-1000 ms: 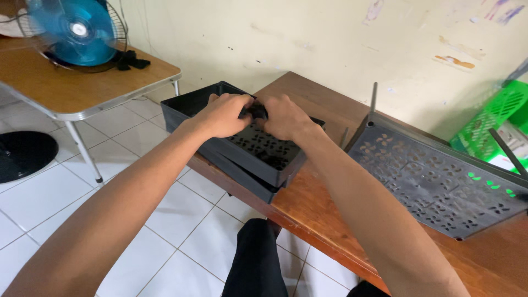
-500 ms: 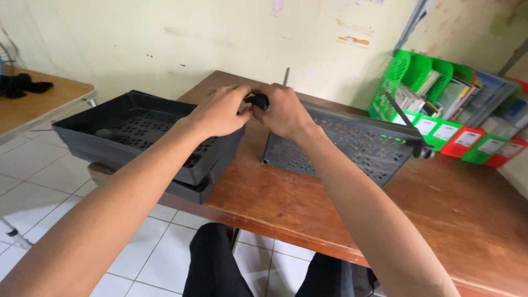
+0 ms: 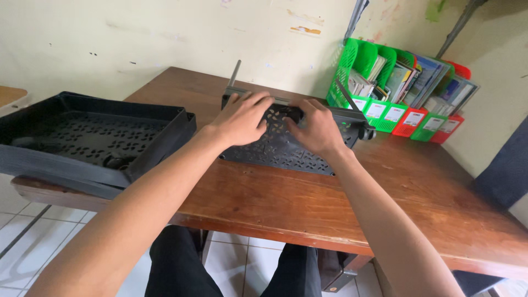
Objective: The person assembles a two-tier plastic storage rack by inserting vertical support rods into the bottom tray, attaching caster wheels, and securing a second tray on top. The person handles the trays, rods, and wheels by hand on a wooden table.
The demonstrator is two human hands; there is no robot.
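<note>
Fingers [image 3: 254, 102] of the left hand [image 3: 242, 120] lie spread and flat across the upper part of a black perforated tray [image 3: 283, 146], the tips near its far edge; nothing is gripped, the palm simply presses down on the plastic. Beside it the right hand [image 3: 318, 129] rests on the same tray with its fingers curled inward toward the left, and whether they pinch something small and dark between the two hands I cannot tell. This tray lies on the wooden table [image 3: 341, 198], close to the wall, with thin grey metal rods [image 3: 235, 74] rising from its rear corners. To the left a second black tray [image 3: 91, 140], deeper and with the same cut-out pattern, sits over the table's left edge. Against the wall to the right stand green and red file holders [image 3: 399, 88] filled with books and papers
</note>
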